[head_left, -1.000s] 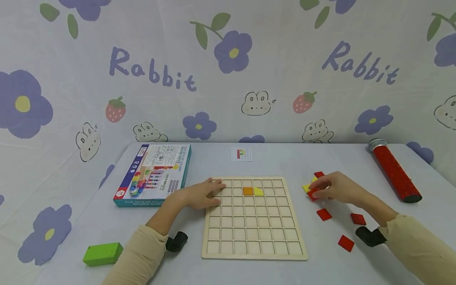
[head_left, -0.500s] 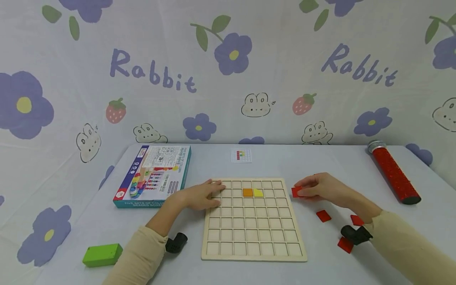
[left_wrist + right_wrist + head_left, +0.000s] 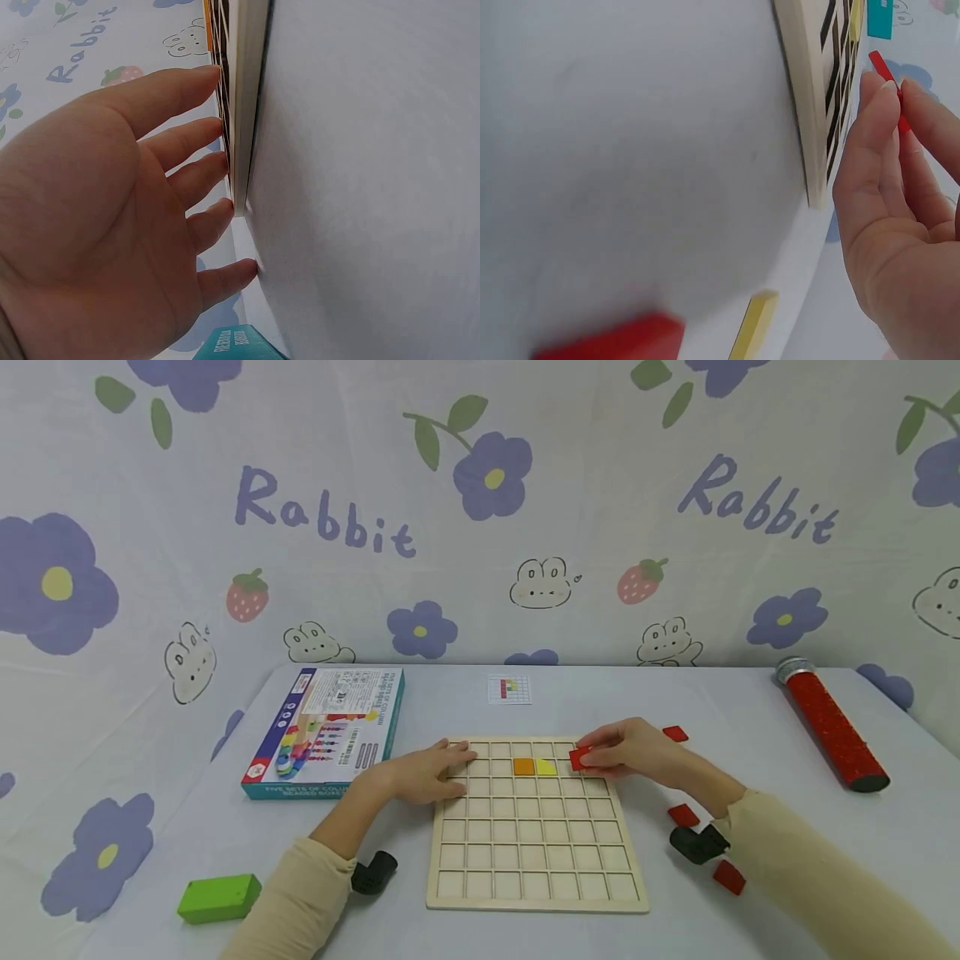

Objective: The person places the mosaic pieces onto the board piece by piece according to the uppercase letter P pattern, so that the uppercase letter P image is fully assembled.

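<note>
A pale wooden grid board (image 3: 532, 831) lies on the white table. In its second row sit an orange square tile (image 3: 523, 767) and, right beside it, a yellow tile (image 3: 547, 767). My left hand (image 3: 422, 774) rests on the board's upper left edge, its fingers spread and fairly straight in the left wrist view. Over the board's upper right part, my right hand (image 3: 637, 750) pinches a red square tile (image 3: 579, 758) between thumb and fingertips. The right wrist view shows that red tile (image 3: 889, 86) edge-on, raised off the board.
Loose red tiles (image 3: 683, 815) lie right of the board, and a yellow tile (image 3: 754, 326) shows in the right wrist view. A small pattern card (image 3: 509, 690) lies behind the board. Around it are a toy box (image 3: 326, 731), a green block (image 3: 219, 898) and a red microphone (image 3: 832, 725).
My right hand has picked up the red tile from the pile at right and carried it left over the board. The left hand has stayed in place.
</note>
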The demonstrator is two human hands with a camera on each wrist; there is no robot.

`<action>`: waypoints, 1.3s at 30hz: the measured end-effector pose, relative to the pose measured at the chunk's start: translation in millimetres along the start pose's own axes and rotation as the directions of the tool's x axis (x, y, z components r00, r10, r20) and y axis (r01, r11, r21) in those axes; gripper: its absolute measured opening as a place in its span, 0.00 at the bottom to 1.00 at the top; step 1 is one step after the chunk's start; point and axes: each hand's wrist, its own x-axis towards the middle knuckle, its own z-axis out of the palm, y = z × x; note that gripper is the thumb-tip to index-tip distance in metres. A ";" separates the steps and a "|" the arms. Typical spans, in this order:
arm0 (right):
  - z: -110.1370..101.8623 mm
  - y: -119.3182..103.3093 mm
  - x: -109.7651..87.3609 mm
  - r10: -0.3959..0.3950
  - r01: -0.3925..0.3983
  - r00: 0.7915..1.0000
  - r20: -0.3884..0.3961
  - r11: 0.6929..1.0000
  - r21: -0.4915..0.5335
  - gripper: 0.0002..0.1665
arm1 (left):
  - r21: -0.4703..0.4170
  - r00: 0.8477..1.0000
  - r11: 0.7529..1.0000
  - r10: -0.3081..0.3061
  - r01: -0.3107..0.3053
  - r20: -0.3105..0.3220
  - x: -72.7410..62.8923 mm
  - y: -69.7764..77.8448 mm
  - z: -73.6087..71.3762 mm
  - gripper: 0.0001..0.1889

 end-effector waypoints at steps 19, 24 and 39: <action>45.6 -28.5 32.1 0.006 -0.009 0.998 0.056 0.999 0.050 0.18 | -0.020 1.000 1.000 -0.023 0.023 0.000 -2.6 3.0 -0.6 0.30; 55.1 -34.3 38.8 0.027 -0.029 0.998 0.057 0.999 0.041 0.18 | -0.012 0.999 0.999 -0.034 0.034 0.003 -1.4 3.2 -0.5 0.29; 79.8 -50.7 47.9 0.061 -0.060 0.998 0.018 0.997 -0.049 0.13 | 0.003 0.999 0.999 -0.036 0.036 -0.002 -1.1 4.1 -1.6 0.29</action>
